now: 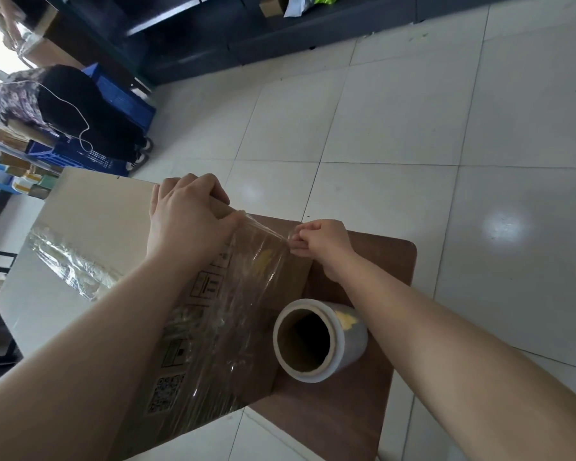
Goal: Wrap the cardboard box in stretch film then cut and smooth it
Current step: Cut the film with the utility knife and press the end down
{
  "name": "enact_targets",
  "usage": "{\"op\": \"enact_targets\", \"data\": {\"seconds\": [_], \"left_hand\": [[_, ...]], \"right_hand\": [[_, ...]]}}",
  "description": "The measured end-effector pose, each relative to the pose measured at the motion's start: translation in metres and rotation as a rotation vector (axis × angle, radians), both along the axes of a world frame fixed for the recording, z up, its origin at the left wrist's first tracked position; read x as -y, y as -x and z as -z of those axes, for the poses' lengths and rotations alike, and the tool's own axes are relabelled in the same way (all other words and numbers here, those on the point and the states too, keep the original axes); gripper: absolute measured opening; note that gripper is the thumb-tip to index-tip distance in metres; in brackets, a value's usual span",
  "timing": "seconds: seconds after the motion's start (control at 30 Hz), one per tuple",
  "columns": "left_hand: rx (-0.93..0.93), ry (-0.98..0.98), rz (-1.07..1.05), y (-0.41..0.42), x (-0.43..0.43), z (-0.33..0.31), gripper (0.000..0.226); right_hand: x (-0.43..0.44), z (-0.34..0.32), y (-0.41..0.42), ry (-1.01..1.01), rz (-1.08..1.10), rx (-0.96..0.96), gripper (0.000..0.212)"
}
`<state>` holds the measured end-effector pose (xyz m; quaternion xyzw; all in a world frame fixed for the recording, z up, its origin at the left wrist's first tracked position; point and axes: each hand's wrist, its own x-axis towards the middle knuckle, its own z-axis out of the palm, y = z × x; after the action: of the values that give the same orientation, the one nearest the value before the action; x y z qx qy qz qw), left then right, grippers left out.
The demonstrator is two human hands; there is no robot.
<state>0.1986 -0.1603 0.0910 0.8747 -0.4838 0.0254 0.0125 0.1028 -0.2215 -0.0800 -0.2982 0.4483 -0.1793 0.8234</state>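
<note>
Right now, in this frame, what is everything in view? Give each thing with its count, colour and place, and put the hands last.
cardboard box: one, brown, on the table, partly wrapped
stretch film: one sheet, clear, over the box's top and near side
film roll: one, clear on a tan core, upright on the table to the right of the box
table: one, dark brown, under the box and the roll
floor: white tiles, all around
shelving: dark, along the top
crates: at least two, blue, upper left
another person: one, dark clothes, upper left
left hand: grips the film at the box's top edge
right hand: pinches the film's edge
</note>
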Motion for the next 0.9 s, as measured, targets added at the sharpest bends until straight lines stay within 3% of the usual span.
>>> {"op": "enact_targets", "data": {"seconds": [0.17,0.33,0.4,0.53,0.67,0.9], "left_hand": [[0.028,-0.011,0.016,0.000,0.000,0.000,0.018],[-0.169,-0.001,0.094,-0.011,-0.007,-0.013,0.025],[-0.206,0.012,0.126,-0.018,-0.015,-0.017,0.033],[-0.172,-0.055,0.151,-0.024,-0.025,-0.013,0.041],[-0.248,-0.066,0.172,-0.032,-0.025,-0.016,0.040],[-0.171,-0.028,0.189,-0.029,-0.028,-0.010,0.050]], "right_hand": [[-0.017,-0.024,0.024,0.496,-0.123,-0.102,0.037],[-0.036,-0.057,0.031,0.444,-0.432,0.123,0.046],[-0.037,-0.063,0.022,0.458,-0.513,0.120,0.036],[-0.045,-0.053,0.015,0.437,-0.443,0.092,0.030],[-0.061,-0.063,0.014,0.460,-0.300,0.084,0.055],[-0.093,-0.076,-0.025,0.536,-0.130,0.026,0.055]]}}
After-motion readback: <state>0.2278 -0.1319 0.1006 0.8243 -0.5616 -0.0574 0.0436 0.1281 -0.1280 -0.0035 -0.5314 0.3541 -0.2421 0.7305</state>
